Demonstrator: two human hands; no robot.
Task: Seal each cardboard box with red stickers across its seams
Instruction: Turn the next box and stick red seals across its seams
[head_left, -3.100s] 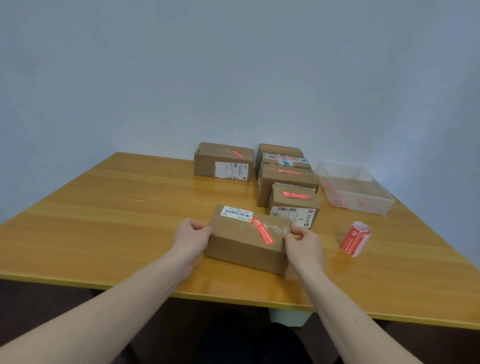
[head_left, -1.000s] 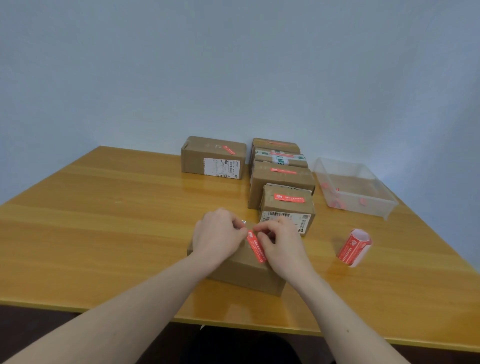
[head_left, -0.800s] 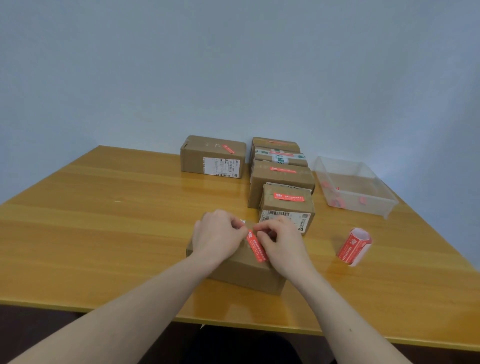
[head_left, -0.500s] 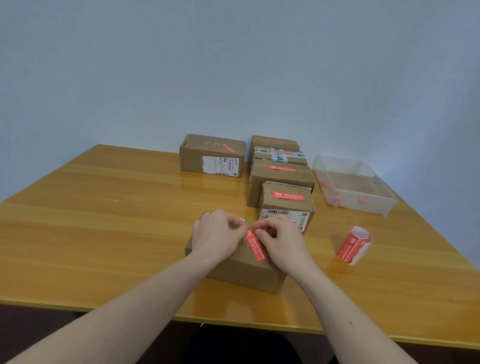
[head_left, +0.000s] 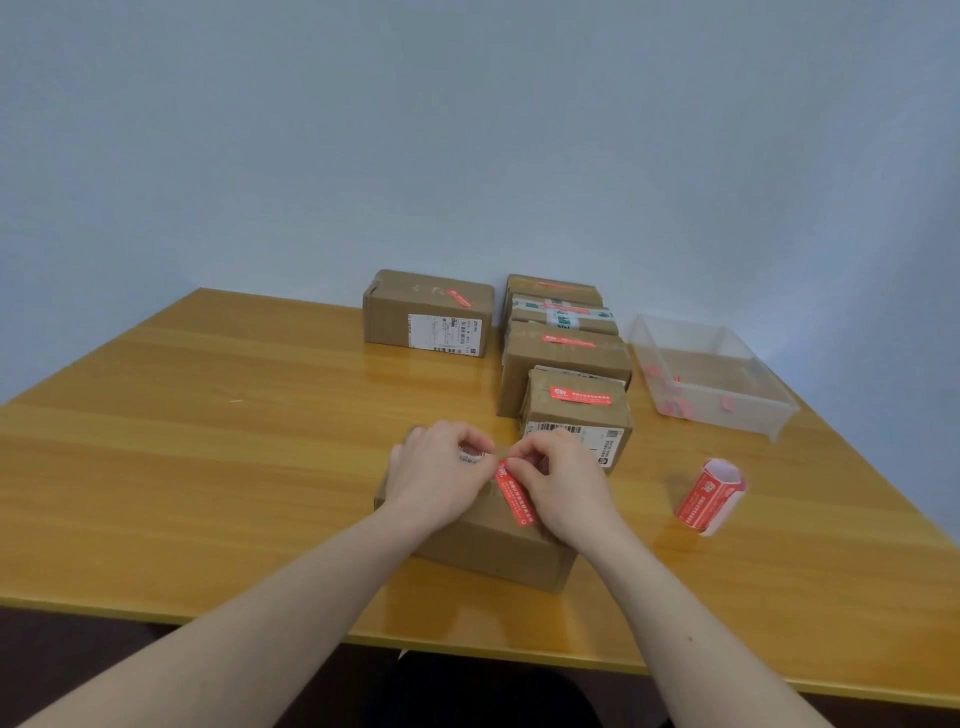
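Both hands rest on the nearest cardboard box (head_left: 483, 540); the left hand (head_left: 441, 478) and right hand (head_left: 561, 483) have curled fingers at the far end of its red sticker (head_left: 515, 493), sticker roll (head_left: 710, 494) lying to the right.

My hands let go of the ends of the box (head_left: 483, 540). Now my left hand (head_left: 441, 480) and right hand (head_left: 561, 480) sit on top, fingertips meeting at the far end of the red sticker (head_left: 515, 493).

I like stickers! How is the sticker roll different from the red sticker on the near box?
The roll is curled up, loose on the table; the sticker lies flat, stuck on the box. Nothing touches the roll; both hands are at the sticker's far end. Both are red with white print.
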